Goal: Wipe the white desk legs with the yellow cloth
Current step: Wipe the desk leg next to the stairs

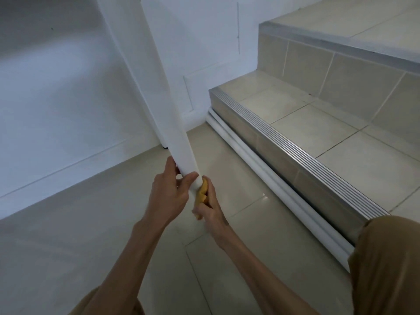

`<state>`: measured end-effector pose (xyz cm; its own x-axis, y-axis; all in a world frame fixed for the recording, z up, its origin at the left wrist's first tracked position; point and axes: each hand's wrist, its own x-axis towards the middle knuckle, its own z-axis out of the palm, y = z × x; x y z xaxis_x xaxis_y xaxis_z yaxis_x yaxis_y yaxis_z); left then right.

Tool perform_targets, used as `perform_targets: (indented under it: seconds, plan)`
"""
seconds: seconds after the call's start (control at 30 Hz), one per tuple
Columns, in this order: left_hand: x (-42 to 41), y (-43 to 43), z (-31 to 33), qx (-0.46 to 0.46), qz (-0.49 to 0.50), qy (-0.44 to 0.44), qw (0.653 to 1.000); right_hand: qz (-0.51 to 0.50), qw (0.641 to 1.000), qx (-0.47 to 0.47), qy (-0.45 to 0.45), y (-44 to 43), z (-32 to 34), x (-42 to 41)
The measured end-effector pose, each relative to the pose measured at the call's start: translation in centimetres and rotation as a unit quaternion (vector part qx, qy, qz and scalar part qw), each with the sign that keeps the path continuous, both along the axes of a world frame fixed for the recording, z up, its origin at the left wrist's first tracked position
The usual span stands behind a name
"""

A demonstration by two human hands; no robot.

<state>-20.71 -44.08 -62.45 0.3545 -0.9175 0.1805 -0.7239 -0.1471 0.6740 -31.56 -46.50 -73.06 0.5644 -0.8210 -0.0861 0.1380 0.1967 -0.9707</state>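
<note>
My left hand (169,196) grips the leg (159,98) near its foot; my right hand (210,209) presses the cloth (203,192) against it.

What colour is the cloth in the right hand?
Yellow: the cloth, seen in the head view, pressed against the white leg.

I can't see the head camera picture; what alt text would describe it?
A person's right hand presses a yellow cloth against the bottom of a white desk leg, while the left hand grips the leg just above it. Both bare forearms reach in from below over a pale tiled floor, with tiled steps to the right.
</note>
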Motion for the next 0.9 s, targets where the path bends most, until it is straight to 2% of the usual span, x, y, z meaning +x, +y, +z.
perform_targets:
  seconds: [0.1,0.2,0.3,0.43,0.57,0.67,0.73,0.8,0.9]
  plan:
    - [0.5,-0.3,1.1,0.013,-0.024,-0.036,0.999,-0.062,0.997,-0.045,-0.031,0.7,0.4,1.2]
    - [0.5,-0.7,2.5,-0.044,-0.018,-0.051,0.998,-0.165,0.980,-0.108,0.037,0.5,-1.0,3.1]
    - [0.1,-1.1,2.6,-0.071,-0.011,-0.063,0.995,-0.211,0.962,-0.157,0.068,-0.1,-3.2,3.8]
    - [-0.2,-0.9,2.0,-0.089,0.012,-0.064,0.994,-0.168,0.972,-0.131,0.104,-0.2,-7.9,2.9]
    - [-0.7,-0.9,1.4,-0.100,0.023,-0.060,0.993,-0.083,0.976,-0.078,0.187,-0.9,-11.8,1.5]
    - [-0.7,-0.8,0.9,-0.102,0.032,-0.051,0.993,0.033,0.971,-0.026,0.233,-2.1,-11.0,-0.1]
    - [-0.9,-0.8,0.8,-0.105,0.034,-0.050,0.993,0.073,0.963,0.003,0.259,-2.9,-8.9,-0.5]
    - [-0.9,-0.8,0.8,-0.108,0.035,-0.049,0.992,0.064,0.972,0.034,0.223,-2.6,-6.5,-0.4]
    - [-0.9,-0.9,0.7,-0.110,0.036,-0.050,0.992,0.040,0.993,0.073,0.078,-0.8,-3.7,-0.9]
